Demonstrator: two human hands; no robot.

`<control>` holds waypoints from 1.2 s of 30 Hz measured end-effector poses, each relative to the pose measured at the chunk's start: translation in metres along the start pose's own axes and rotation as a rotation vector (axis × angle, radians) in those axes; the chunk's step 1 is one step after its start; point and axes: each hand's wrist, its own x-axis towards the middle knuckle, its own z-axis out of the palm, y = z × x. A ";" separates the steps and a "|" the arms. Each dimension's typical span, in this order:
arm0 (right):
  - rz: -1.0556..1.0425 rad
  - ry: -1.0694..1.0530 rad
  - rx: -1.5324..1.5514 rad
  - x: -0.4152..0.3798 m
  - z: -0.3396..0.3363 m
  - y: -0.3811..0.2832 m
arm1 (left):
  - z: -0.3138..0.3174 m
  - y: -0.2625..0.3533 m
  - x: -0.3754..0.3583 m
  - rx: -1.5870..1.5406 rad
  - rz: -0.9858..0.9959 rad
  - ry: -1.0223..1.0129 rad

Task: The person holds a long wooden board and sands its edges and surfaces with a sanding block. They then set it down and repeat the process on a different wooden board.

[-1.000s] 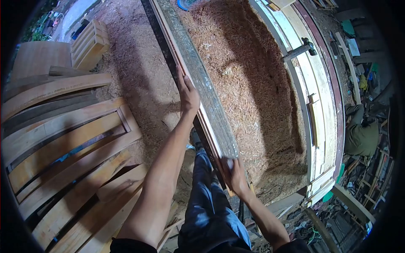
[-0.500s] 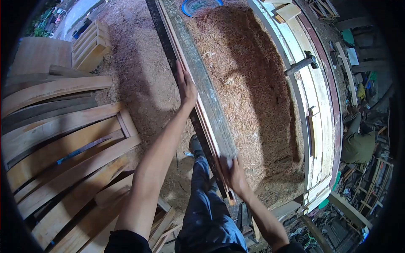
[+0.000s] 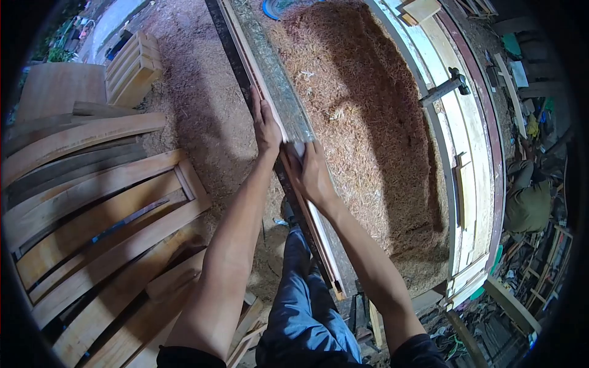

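Observation:
A long grooved wooden strip (image 3: 244,50) lies lengthwise on a weathered grey bench plank (image 3: 270,64), with a dark edge along its left side. My left hand (image 3: 267,127) grips the strip around its middle, fingers lying along its left side. Just below it, my right hand (image 3: 314,178) is wrapped over the strip, nearly touching my left hand. Something pale (image 3: 299,148) shows under the right palm; the fingers mostly hide it, so its kind cannot be made out.
At right, a hammer (image 3: 445,89) rests on a long bench (image 3: 451,122) with pale boards. Wood shavings (image 3: 368,147) cover the ground between. Slatted wooden frames (image 3: 110,214) are stacked at left, a small crate-like frame (image 3: 132,67) behind. A person (image 3: 527,202) is at far right.
My right hand has slid up along the strip, away from my body, from near its close end to beside my left hand. The left hand stays on the strip.

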 end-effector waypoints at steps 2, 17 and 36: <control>0.087 -0.051 -0.018 -0.055 -0.025 -0.019 | 0.000 0.007 -0.002 0.009 0.042 -0.006; 0.089 -0.042 -0.002 -0.013 -0.002 -0.009 | 0.000 -0.001 -0.002 0.041 0.037 0.017; 0.076 -0.011 -0.103 -0.095 -0.028 -0.019 | -0.001 0.012 -0.004 0.072 0.023 0.005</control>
